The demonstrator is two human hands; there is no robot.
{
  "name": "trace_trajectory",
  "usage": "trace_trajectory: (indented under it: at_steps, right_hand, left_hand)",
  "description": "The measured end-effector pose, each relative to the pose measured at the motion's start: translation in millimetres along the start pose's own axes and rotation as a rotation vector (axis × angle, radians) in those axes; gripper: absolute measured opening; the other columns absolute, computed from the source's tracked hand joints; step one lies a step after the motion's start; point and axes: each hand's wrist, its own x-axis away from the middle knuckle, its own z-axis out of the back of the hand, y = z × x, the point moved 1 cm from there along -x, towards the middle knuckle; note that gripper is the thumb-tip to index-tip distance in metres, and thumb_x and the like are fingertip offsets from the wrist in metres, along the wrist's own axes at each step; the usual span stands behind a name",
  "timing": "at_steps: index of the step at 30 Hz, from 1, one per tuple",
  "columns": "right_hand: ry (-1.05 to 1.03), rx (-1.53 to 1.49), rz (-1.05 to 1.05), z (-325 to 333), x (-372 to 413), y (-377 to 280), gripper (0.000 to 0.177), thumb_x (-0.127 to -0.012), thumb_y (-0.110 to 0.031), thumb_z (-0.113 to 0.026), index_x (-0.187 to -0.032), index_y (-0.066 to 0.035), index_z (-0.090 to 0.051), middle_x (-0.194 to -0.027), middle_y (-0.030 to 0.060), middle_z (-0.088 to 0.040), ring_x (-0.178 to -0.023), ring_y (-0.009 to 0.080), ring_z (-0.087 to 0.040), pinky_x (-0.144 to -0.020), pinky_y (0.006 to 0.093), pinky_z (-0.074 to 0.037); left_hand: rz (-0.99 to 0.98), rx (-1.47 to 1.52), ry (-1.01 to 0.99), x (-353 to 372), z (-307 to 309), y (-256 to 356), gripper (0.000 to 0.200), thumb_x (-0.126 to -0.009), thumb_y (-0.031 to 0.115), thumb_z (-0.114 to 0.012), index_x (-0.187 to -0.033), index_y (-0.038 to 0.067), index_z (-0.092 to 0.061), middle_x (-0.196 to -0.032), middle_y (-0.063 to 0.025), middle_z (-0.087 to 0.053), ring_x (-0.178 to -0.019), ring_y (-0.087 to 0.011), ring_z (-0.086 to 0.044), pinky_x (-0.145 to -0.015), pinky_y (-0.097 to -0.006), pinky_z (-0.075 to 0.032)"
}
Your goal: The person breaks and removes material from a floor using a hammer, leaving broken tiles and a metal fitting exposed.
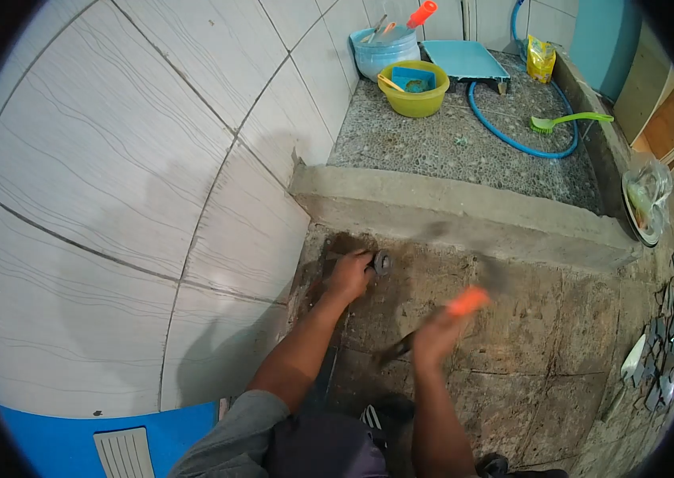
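My left hand [350, 275] is closed around what looks like a chisel [382, 262], its round grey end facing up to the right. The rest of that tool is hidden by the fingers. It is held low over the bare, stained floor [528, 334], near the corner of wall and curb. My right hand [436, 338] grips a hammer [468, 301] with an orange and black handle. Motion blurs the hammer, and its dark head shows only as a smear up and to the right. A gap separates it from the chisel.
A concrete curb [464, 203] crosses ahead. Behind it are a yellow basin [416, 99], a blue bucket [385, 52], a blue tray [464, 62], a hose [504, 145] and a green brush [568, 119]. Dark broken shards [668, 342] and a trowel [633, 356] lie right. Tiled wall [129, 175] stands left.
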Motion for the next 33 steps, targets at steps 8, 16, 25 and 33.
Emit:
trace_trajectory:
  at_steps: [8, 16, 25, 33]
  right_hand:
    - [-0.415, 0.309, -0.343, 15, 31, 28, 0.03, -0.105, -0.028, -0.054, -0.106, 0.002, -0.054, -0.083, 0.0191, -0.061, -0.076, 0.0291, -0.06, -0.071, 0.0431, -0.047]
    - [-0.338, 0.049, -0.478, 45, 1, 59, 0.033, -0.108, -0.037, -0.051, -0.101, -0.005, -0.057, -0.069, -0.0018, -0.047, -0.057, 0.0093, -0.045, -0.05, 0.0287, -0.038]
    - [0.133, -0.433, -0.106, 86, -74, -108, 0.033, -0.11, -0.039, -0.045, -0.109, -0.008, -0.056, -0.072, -0.003, -0.047, -0.059, 0.0036, -0.041, -0.048, 0.0229, -0.033]
    - [-0.531, 0.48, -0.075, 2, 16, 6, 0.035, -0.107, -0.03, -0.05, -0.103, 0.005, -0.056, -0.078, 0.0176, -0.062, -0.068, 0.0324, -0.059, -0.065, 0.0477, -0.046]
  left_hand:
    - [0.1, -0.064, -0.136, 10, -11, 3, 0.036, -0.086, 0.01, -0.073, -0.12, 0.001, -0.068, -0.126, -0.0209, -0.065, -0.112, -0.0418, -0.063, -0.095, -0.0513, -0.054]
    - [0.112, -0.083, -0.235, 37, -21, 9, 0.036, -0.089, 0.012, -0.073, -0.124, 0.002, -0.069, -0.136, -0.02, -0.061, -0.12, -0.0384, -0.061, -0.101, -0.0511, -0.053]
    - [0.096, -0.061, -0.037, 21, -4, 13, 0.037, -0.085, 0.012, -0.074, -0.119, -0.001, -0.068, -0.121, -0.0203, -0.066, -0.107, -0.0413, -0.064, -0.092, -0.05, -0.054]
    - [0.062, 0.013, -0.014, 14, 1, 8, 0.03, -0.083, 0.01, -0.074, -0.111, -0.001, -0.069, -0.113, -0.0208, -0.066, -0.102, -0.0422, -0.065, -0.087, -0.051, -0.054]
